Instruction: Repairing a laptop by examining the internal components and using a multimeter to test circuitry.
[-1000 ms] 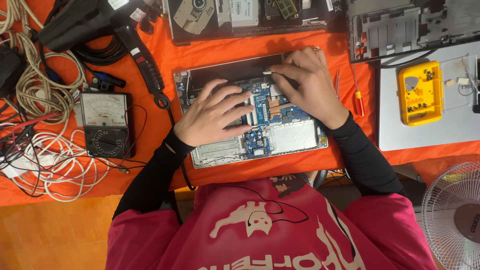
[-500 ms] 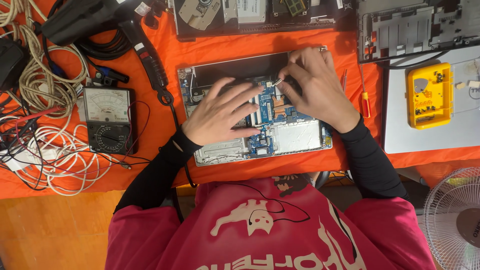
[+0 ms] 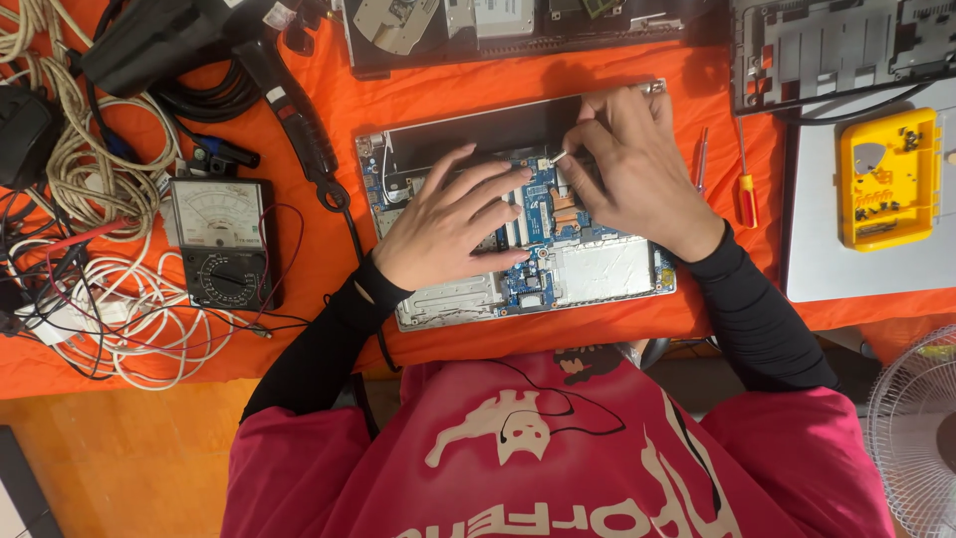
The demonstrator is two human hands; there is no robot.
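An opened laptop base (image 3: 607,274) lies on the orange tabletop, its blue circuit board (image 3: 536,214) exposed. My left hand (image 3: 453,224) rests flat on the board's left half with the fingers spread, holding nothing. My right hand (image 3: 632,164) is over the upper right of the board. Its thumb and forefinger are pinched on a small white cable end (image 3: 556,156) near the dark battery bay (image 3: 478,139). Black sleeves cover both forearms.
An analogue multimeter (image 3: 221,239) and tangled white cables (image 3: 129,319) lie at the left, with a black handled tool (image 3: 299,120) above. Two screwdrivers (image 3: 745,194) and a yellow bit case (image 3: 886,179) sit at the right. Dismantled laptop parts (image 3: 836,50) line the far edge. A fan (image 3: 921,438) stands at the lower right.
Both hands stay over the board in nearly the same places. My right fingertips have closed in to the left on the small white cable end. The view shifted slightly.
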